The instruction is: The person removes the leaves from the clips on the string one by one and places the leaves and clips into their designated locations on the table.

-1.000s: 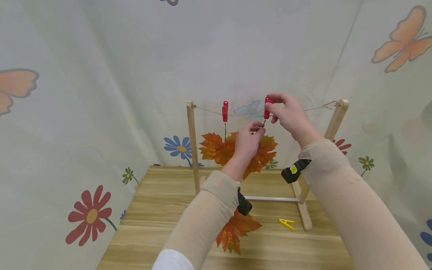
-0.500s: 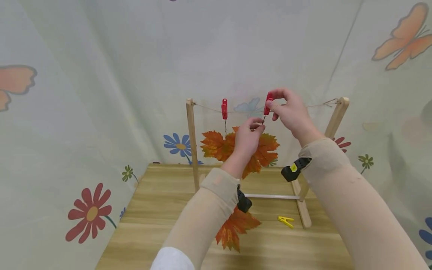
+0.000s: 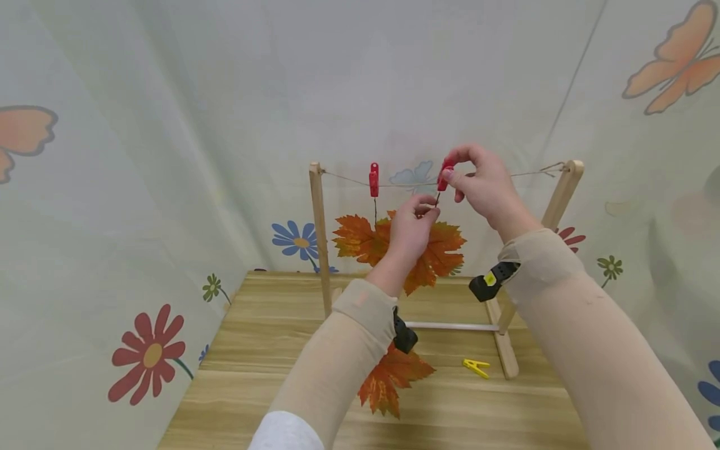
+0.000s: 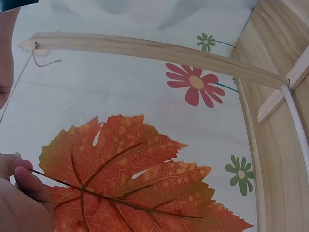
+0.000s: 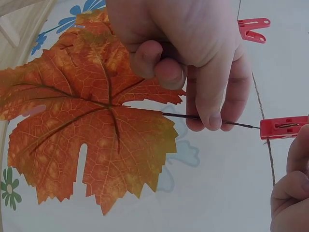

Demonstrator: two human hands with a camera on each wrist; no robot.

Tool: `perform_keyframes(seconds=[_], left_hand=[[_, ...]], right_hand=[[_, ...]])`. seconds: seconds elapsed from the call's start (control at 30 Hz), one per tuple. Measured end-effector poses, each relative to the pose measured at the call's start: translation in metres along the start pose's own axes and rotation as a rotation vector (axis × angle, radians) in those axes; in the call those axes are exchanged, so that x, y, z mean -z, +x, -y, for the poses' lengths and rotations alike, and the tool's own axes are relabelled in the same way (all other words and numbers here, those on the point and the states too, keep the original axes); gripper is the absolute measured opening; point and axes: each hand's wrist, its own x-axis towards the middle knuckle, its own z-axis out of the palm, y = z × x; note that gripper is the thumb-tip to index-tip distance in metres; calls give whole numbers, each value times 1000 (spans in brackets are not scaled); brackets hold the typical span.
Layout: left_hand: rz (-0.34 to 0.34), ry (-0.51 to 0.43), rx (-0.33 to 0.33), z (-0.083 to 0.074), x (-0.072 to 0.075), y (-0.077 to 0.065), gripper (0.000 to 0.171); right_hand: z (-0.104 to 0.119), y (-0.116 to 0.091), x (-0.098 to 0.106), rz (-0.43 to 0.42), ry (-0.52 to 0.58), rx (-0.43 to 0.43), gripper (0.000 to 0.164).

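the left hand [image 3: 410,230] pinches the stem [image 5: 247,125] of an orange leaf [image 3: 439,253] near the centre of the head view. just above and to the right, the right hand [image 3: 488,190] pinches a red clothespin [image 3: 442,182] at the string [image 3: 405,185], its tip meeting the stem. a yellow clothespin [image 3: 477,368] lies at lower right.

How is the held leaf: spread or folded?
Spread: right wrist view shows the leaf with lobes fanned out, stem pinched by the left hand.
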Motion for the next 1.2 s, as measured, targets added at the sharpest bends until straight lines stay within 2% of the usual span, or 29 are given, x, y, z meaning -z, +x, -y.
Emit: perform_keyframes(seconds=[0.37,0.83,0.97,1.2], left_hand=[[-11,-13,-8,4,-3,-2,14],[-9,-18,37,16,0,-8,11],[-4,-24,48,21,0,-8,11],[5,-58,27,23,5,-8,14]], right_hand=[[0,-2,4,-40,25,14,21],[-2,-8,9,-83,59,35,25],[-5,-9,9,-96,100,50,26],[-14,-13,5,-168,221,102,21]])
